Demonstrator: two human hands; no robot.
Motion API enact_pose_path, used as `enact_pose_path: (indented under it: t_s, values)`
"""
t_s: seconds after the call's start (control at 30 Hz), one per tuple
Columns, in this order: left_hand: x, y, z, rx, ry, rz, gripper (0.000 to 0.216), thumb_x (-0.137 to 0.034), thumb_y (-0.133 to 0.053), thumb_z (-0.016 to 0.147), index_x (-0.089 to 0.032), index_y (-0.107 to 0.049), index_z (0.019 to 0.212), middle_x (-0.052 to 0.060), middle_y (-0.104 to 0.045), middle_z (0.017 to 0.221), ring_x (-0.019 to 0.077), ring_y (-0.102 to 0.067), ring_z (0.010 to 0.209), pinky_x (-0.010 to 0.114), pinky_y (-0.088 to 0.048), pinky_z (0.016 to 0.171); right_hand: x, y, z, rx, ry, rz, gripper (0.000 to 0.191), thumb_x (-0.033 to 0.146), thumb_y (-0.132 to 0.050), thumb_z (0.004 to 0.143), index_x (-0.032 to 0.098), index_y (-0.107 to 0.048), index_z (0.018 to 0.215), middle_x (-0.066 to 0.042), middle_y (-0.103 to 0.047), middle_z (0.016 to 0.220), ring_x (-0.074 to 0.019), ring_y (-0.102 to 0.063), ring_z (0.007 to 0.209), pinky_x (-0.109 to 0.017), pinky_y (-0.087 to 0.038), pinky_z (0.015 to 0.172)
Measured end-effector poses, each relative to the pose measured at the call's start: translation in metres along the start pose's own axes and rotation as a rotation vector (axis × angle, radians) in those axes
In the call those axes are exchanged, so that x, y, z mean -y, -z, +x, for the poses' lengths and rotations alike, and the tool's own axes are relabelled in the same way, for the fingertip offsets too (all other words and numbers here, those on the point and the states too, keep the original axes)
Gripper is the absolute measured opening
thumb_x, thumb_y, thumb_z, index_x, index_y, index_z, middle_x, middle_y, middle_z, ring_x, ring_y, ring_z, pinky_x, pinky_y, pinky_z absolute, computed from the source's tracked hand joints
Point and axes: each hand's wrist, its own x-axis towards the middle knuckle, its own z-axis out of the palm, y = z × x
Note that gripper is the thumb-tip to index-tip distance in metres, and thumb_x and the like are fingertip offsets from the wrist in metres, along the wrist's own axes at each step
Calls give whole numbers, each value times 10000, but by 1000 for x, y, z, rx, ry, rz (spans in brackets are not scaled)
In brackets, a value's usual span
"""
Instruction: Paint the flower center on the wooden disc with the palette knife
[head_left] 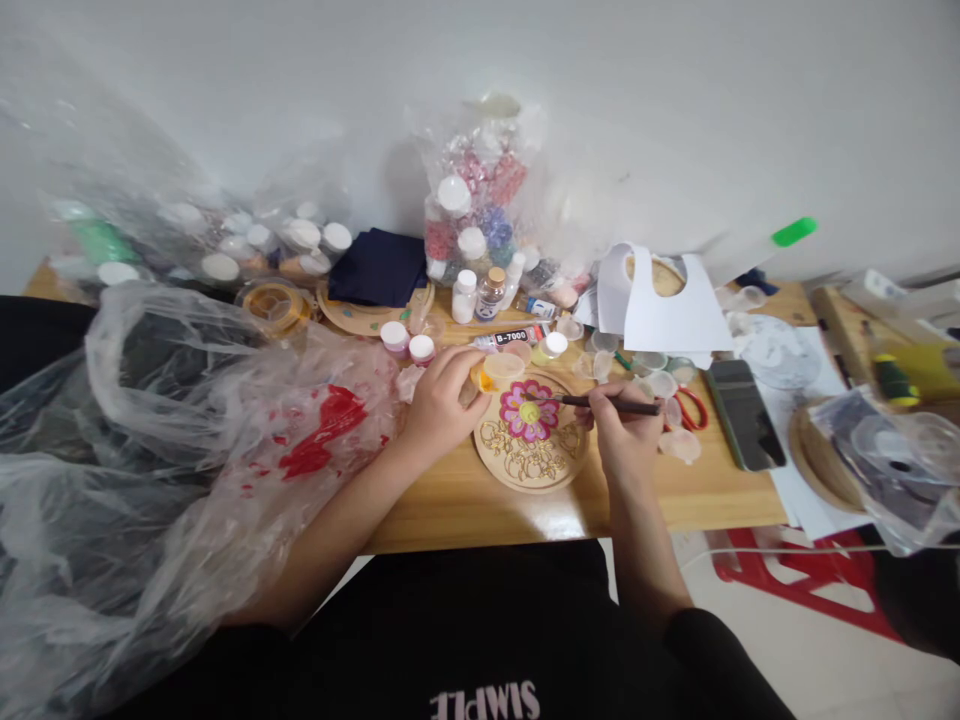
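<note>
A round wooden disc [531, 445] lies on the wooden table [465, 505] in front of me, carved with scrolls and bearing a pink and purple flower with a yellow centre [529, 411]. My right hand [619, 430] is closed on a thin dark brush [615, 404] whose tip touches the flower. My left hand [439, 400] is closed on a small clear cup of yellow paint [496, 372] at the disc's upper left edge.
Crumpled clear plastic bags [150, 440] with red marks cover the left side. Small paint jars [409, 343], a B-7000 glue tube [517, 337], a bagged jar pile [472, 215], white card [660, 305], red scissors [694, 408] and a phone [742, 415] crowd the table. A red stool [795, 580] stands at right.
</note>
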Motion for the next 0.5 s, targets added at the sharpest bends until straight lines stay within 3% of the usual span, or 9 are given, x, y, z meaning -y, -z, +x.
enact_pose_path:
  t_s: [0.5]
  values:
    - [0,0,0,-4,-1,-15,371,-28,-659,782,-180,-585,1112,83,-712,1076,225,-694,1025,382,-604,876,2,1,0,1,18,-33,142,276,-692,774,234,-621,658,38,-625,527,-125,-555,451,-273,-468,460]
